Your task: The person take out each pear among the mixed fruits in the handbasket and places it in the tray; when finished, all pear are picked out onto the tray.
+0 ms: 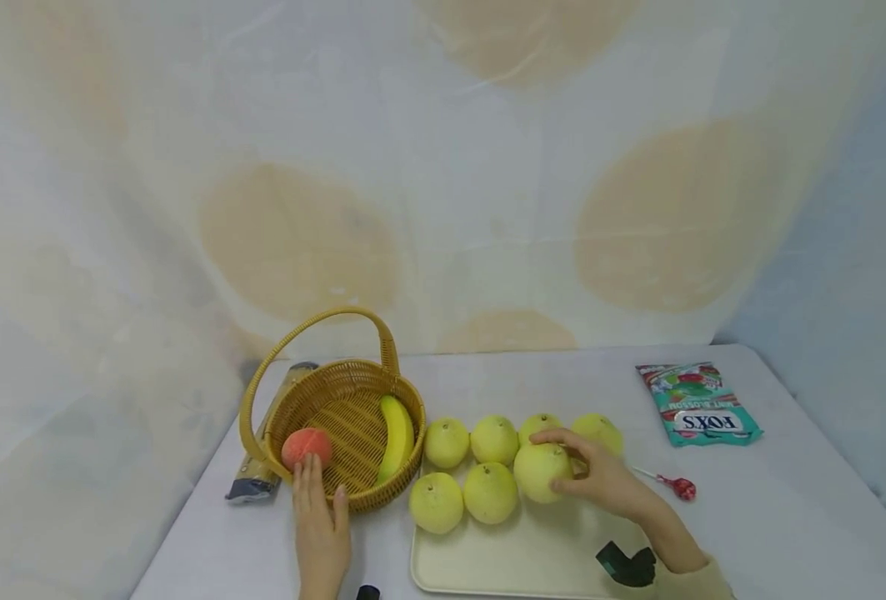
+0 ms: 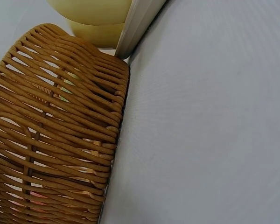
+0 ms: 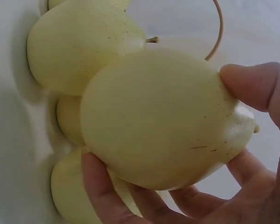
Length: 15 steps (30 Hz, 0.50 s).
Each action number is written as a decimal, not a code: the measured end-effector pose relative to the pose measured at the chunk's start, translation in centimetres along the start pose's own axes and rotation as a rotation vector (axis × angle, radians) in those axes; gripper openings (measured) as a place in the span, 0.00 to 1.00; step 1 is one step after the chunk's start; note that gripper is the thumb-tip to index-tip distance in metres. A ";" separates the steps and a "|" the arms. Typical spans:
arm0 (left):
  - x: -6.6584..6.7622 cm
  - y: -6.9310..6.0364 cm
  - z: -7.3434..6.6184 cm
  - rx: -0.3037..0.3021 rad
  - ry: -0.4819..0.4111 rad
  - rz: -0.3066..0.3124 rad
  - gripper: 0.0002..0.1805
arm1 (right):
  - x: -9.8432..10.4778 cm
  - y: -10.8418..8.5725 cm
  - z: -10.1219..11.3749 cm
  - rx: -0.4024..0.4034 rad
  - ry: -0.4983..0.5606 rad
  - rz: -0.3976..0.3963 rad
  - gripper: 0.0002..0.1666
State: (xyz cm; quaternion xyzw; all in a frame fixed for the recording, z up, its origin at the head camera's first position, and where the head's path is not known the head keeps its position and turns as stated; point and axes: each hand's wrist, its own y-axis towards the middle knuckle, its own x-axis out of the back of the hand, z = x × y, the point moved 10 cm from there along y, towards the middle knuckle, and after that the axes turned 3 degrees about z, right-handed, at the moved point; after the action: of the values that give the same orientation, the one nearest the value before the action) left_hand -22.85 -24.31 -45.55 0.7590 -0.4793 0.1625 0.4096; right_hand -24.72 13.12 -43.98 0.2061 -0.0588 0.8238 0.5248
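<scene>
My right hand [image 1: 603,475] grips a pale yellow-green pear [image 1: 542,472] at the right end of the front row on a cream tray [image 1: 518,567]. In the right wrist view, the thumb is on one side of this pear [image 3: 163,121] and the curled fingers are on the other. Several more pears [image 1: 491,493] stand in two rows beside it. My left hand [image 1: 319,525] reaches over the near rim of a wicker basket [image 1: 356,500], fingers straight. Its fingertips meet a pink peach [image 1: 307,447] in the head view; whether they press it I cannot tell. A banana [image 1: 396,440] lies inside, on the right.
The basket's handle [image 1: 315,321] arches up over its far left side. A long brown packet [image 1: 255,483] lies partly under or behind the basket. Right of the tray are a red lollipop [image 1: 684,488] and a teal candy bag [image 1: 701,406]. A patterned cloth hangs behind the white table.
</scene>
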 end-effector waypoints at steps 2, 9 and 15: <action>0.1 0.1 0.1 -0.005 0.001 0.000 0.32 | -0.4 0.0 -0.1 0.008 -0.001 0.024 0.31; 0.1 0.2 0.0 -0.016 0.005 -0.005 0.33 | -1.1 -0.2 -0.6 0.018 0.012 0.048 0.31; 0.1 0.1 -0.1 -0.009 0.005 -0.005 0.33 | -1.1 -0.5 -1.1 0.003 -0.009 0.055 0.31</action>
State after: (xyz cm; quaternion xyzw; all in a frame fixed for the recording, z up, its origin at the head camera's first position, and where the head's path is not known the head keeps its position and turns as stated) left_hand -22.88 -24.32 -45.32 0.7578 -0.4772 0.1613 0.4148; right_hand -24.20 12.71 -45.47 0.2089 -0.0654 0.8371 0.5014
